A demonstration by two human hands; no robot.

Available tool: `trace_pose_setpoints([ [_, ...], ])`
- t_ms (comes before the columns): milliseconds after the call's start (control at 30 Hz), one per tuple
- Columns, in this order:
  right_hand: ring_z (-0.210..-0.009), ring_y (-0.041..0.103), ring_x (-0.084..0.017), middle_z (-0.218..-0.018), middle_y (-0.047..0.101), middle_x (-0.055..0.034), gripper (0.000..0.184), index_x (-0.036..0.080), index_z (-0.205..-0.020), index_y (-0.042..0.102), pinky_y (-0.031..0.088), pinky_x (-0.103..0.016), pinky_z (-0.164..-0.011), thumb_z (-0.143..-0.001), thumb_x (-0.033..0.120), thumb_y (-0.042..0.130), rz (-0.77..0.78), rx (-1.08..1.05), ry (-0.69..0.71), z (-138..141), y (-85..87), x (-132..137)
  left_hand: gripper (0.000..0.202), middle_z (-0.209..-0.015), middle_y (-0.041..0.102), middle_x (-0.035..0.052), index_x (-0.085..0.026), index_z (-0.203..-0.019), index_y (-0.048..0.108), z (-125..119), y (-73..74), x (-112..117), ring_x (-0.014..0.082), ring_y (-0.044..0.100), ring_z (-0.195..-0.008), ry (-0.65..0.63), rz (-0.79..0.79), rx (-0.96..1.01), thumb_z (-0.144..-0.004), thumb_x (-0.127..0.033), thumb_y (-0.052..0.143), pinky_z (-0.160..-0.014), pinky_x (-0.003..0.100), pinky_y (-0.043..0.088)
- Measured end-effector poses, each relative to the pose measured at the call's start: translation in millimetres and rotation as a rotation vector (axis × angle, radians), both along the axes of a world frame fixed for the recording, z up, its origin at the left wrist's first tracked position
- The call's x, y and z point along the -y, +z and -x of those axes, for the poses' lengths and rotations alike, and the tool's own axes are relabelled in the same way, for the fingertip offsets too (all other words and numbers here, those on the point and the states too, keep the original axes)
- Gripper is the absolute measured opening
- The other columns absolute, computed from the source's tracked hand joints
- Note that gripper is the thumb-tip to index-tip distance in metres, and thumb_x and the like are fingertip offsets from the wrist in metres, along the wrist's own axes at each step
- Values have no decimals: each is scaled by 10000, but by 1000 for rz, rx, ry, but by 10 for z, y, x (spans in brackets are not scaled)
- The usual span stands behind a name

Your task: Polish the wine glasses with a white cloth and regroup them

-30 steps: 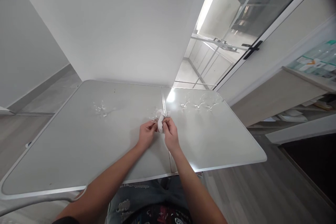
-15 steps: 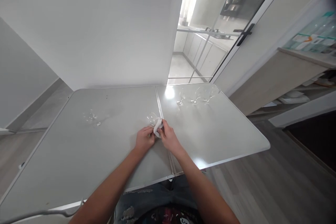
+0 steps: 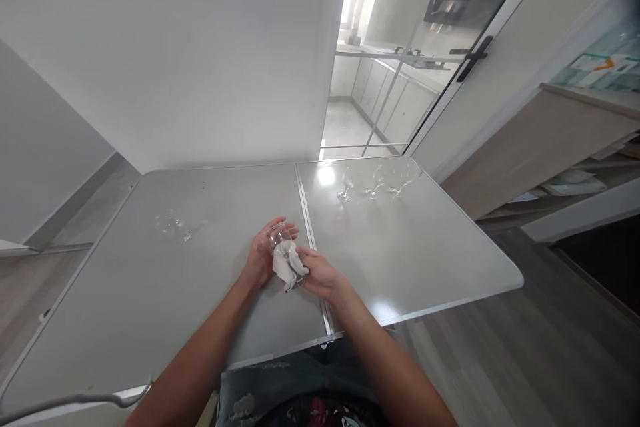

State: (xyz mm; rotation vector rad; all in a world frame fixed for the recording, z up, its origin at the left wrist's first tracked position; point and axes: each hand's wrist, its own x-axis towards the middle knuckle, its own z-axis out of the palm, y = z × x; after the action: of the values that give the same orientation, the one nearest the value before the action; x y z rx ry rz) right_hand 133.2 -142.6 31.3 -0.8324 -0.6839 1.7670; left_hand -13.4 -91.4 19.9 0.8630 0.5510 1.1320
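Observation:
A clear stemmed glass (image 3: 280,234) is tilted over the table near its middle seam, bowl pointing away from me. My left hand (image 3: 257,259) cradles the bowl from the left, its fingers stretched behind the glass. Around the stem and foot hangs a crumpled white cloth (image 3: 284,271), pinched by my right hand (image 3: 321,272) from the right. The cloth covers most of the stem; a bit of the foot shows beside it.
Three stemmed glasses, a near one (image 3: 343,188), a middle one (image 3: 373,185) and a far one (image 3: 400,181), stand at the table's back right. Another clear glass (image 3: 175,223) lies at left. A grey cable (image 3: 75,401) crosses the front left edge of the table (image 3: 400,247).
My left hand has moved from the foot up to the bowl, its fingers opening out around it. The glass has come nearer to me, and the cloth now hangs more loosely around the stem.

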Motion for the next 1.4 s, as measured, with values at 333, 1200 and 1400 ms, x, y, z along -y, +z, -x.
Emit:
trace_pose_setpoints([
  [333, -880, 610, -259, -1006, 670, -130, 277, 170, -1172, 595, 481, -394, -803, -964, 350, 566, -415, 1022, -41, -17, 130, 121, 594, -1052, 731, 124, -175, -1074, 624, -83, -78, 36, 268, 678, -1029, 155, -141, -163, -649, -499, 883, -897, 363, 512],
  [1200, -784, 613, -226, -895, 661, -84, 270, 191, -1012, 627, 511, -378, -759, -902, 437, 617, -272, 568, -63, 126, 37, 123, 622, -969, 743, 84, -196, -1109, 628, 19, -102, -36, 224, 664, -877, 138, -117, -85, -616, -474, 885, -742, 312, 490],
  [1400, -884, 612, -208, -978, 691, -73, 239, 191, -1075, 655, 479, -362, -872, -941, 369, 568, -346, 827, -651, -26, -75, 117, 649, -1067, 717, 86, -225, -1132, 584, 0, -68, -48, 205, 666, -913, 166, -149, -115, -606, -397, 925, -747, 295, 514],
])
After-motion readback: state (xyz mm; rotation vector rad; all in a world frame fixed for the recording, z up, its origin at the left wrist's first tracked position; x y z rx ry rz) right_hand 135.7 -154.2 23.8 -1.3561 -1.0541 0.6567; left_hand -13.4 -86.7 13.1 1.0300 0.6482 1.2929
